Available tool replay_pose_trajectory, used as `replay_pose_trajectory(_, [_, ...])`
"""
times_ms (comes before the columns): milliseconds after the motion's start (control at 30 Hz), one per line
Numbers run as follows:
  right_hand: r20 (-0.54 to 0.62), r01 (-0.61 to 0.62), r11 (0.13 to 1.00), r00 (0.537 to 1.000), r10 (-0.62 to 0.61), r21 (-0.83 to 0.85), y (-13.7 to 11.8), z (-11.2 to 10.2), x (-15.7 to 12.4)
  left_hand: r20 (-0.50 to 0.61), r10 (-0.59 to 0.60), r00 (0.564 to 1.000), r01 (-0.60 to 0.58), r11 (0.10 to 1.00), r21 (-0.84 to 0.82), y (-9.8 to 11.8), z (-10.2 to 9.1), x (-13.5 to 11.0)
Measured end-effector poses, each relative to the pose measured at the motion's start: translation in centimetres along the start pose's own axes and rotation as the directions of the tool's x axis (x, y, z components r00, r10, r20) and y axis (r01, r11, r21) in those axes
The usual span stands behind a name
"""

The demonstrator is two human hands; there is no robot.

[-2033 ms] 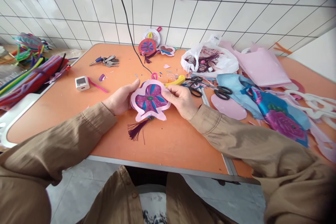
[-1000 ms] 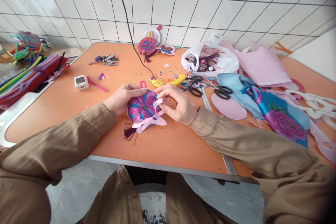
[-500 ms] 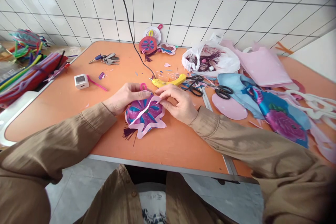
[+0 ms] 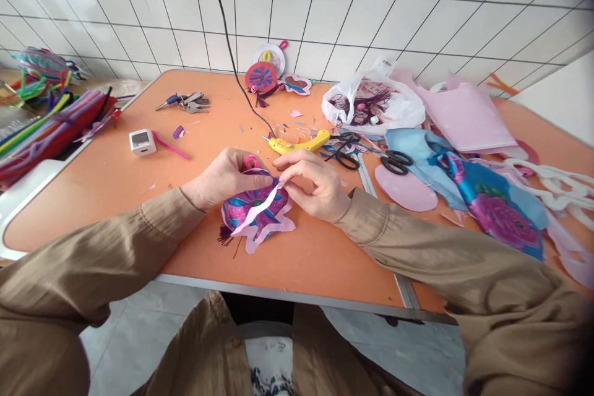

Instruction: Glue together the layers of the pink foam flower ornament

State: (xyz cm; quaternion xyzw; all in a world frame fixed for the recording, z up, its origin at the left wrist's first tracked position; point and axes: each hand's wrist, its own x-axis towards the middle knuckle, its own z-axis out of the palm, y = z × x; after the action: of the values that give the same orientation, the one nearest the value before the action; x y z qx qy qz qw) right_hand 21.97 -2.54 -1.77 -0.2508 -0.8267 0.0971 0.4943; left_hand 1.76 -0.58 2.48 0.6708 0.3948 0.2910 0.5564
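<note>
Between my hands, above the near part of the table, is a purple and blue fabric ornament with a scalloped pink border. A pink loop stands at its top and a dark tassel hangs at its lower left. My left hand pinches the ornament's upper edge between thumb and fingers. My right hand pinches the end of a narrow pale pink strip, which runs slantwise down across the ornament's face. Whether the strip's lower end is attached I cannot tell.
Beyond my hands lie a yellow glue gun with a cord and black-handled scissors. Keys and a white charger are at left. A plastic bag of tassels and fabric pieces cover the right side.
The strip has lifted away from the ornament's face and shows more of its width. The ornament has tilted and shifted slightly downward. Both hands keep their pinch.
</note>
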Motion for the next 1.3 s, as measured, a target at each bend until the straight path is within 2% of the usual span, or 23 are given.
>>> replay_pose_trajectory(567, [0.022,0.025,0.989,0.999,-0.028,0.146,0.02,-0.10,-0.14,0.023,-0.031,0.999,0.031,1.000,0.005,0.25,-0.34,-0.05])
replay_pose_trajectory(800, [0.083,0.043,0.996,0.995,-0.050,0.078,0.01,-0.01,-0.10,0.084,-0.050,0.995,0.053,0.998,-0.036,0.43,-0.26,-0.13])
replay_pose_trajectory(967, [0.097,0.040,0.997,0.994,-0.047,0.072,0.25,0.04,-0.12,0.087,-0.073,0.993,0.078,0.996,-0.051,-0.02,-0.28,0.02])
replay_pose_trajectory(1033, [0.093,0.034,0.997,0.995,-0.040,0.065,0.38,0.05,-0.07,0.028,-0.024,0.999,0.023,0.999,0.029,-0.25,-0.33,0.20])
replay_pose_trajectory(1133, [0.096,0.020,0.999,0.995,-0.023,0.032,0.49,0.07,0.03,-0.085,0.158,0.984,-0.122,0.937,0.327,-0.42,-0.38,0.37])
replay_pose_trajectory(1233, [0.091,0.042,0.999,0.995,-0.041,-0.006,0.44,0.10,0.07,-0.053,0.348,0.936,-0.258,0.779,0.572,-0.18,-0.30,0.18])
replay_pose_trajectory(1300, [0.088,0.055,0.998,0.995,-0.053,-0.023,0.35,0.15,0.08,-0.027,0.463,0.886,-0.307,0.629,0.714,0.23,-0.15,-0.13])
